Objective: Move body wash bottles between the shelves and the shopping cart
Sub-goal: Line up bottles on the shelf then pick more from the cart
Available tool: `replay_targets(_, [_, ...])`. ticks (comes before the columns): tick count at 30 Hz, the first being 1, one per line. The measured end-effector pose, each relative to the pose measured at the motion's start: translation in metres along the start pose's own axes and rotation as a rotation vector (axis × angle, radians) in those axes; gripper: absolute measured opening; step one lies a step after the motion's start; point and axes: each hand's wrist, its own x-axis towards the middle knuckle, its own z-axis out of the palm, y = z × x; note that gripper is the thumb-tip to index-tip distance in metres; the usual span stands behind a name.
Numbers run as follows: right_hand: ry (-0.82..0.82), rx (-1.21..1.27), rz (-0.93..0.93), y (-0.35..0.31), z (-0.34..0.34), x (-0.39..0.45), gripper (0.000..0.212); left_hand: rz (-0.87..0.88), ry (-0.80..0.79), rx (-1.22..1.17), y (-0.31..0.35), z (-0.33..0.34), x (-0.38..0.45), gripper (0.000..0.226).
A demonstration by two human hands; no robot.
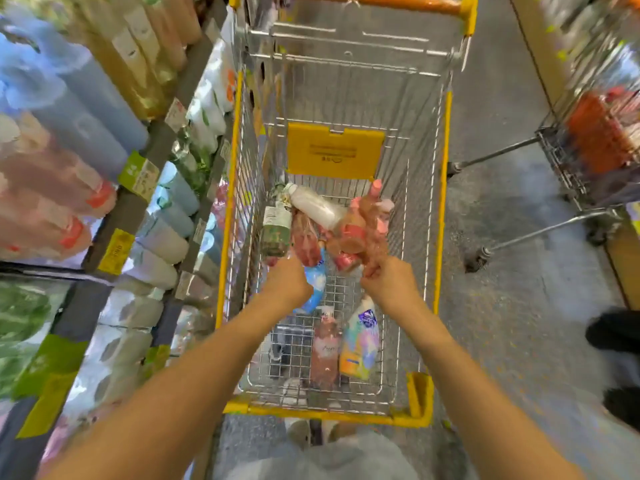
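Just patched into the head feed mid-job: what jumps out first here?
The yellow-rimmed cart fills the middle, with a heap of bottles at its far end and two more, a brown bottle and a pastel bottle, lying near its close end. Both hands reach in: the left hand by a blue pouch, the right hand at a pink bottle. Packed shelves line the left.

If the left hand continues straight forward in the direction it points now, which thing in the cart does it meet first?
Most likely the red pouch: the left hand reaches into the shopping cart and the pouch lies just beyond its fingers. The green bottle lies slightly to the left. Blur hides the depth, so contact now cannot be judged.
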Motion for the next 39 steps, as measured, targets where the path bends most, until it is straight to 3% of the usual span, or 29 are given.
replay_targets(1, [-0.001, 0.033, 0.058, 0.009, 0.012, 0.005, 0.011, 0.012, -0.041, -0.009, -0.003, 0.016, 0.012, 0.011])
replay_targets(4, [-0.095, 0.041, 0.211, 0.04, 0.05, 0.018, 0.015, 0.01, -0.167, 0.015, -0.012, 0.065, 0.039, 0.025])
replay_targets(9, [-0.136, 0.096, 0.396, 0.095, 0.109, 0.039, 0.034, -0.155, -0.243, -0.081, -0.03, 0.135, 0.067, 0.018])
replay_targets(13, [-0.169, 0.225, 0.602, 0.135, 0.148, 0.052, 0.012, -0.224, -0.244, -0.22, -0.044, 0.18, 0.085, 0.043])
replay_targets(15, [-0.129, 0.358, 0.726, 0.152, 0.172, 0.057, 0.004, -0.263, -0.274, -0.245, -0.05, 0.2, 0.094, 0.042])
replay_targets(19, [-0.168, 0.344, 0.873, 0.181, 0.216, 0.072, 0.043, -0.356, -0.335, -0.271, -0.063, 0.238, 0.112, 0.032])
replay_targets(23, [-0.186, 0.255, 0.968, 0.2, 0.233, 0.084, 0.075, -0.541, -0.4, -0.508, -0.081, 0.265, 0.122, 0.066])
replay_targets(25, [-0.157, 0.224, 0.976, 0.206, 0.24, 0.088, 0.091, -0.608, -0.431, -0.616, -0.085, 0.273, 0.12, 0.059])
replay_targets(28, [-0.087, 0.281, 0.986, 0.206, 0.248, 0.092, 0.11, -0.557, -0.4, -0.702, -0.089, 0.283, 0.122, 0.053])
replay_targets(32, [0.004, 0.502, 1.005, 0.211, 0.257, 0.093, 0.098, -0.513, -0.428, -0.695, -0.096, 0.285, 0.128, 0.05])
replay_targets(36, [0.031, 0.556, 0.996, 0.204, 0.256, 0.09, 0.102, -0.444, -0.357, -0.707, -0.094, 0.277, 0.127, 0.061])
replay_targets(39, [0.066, 0.594, 0.906, 0.191, 0.247, 0.084, 0.09, -0.403, -0.287, -0.754, -0.079, 0.249, 0.128, 0.043])
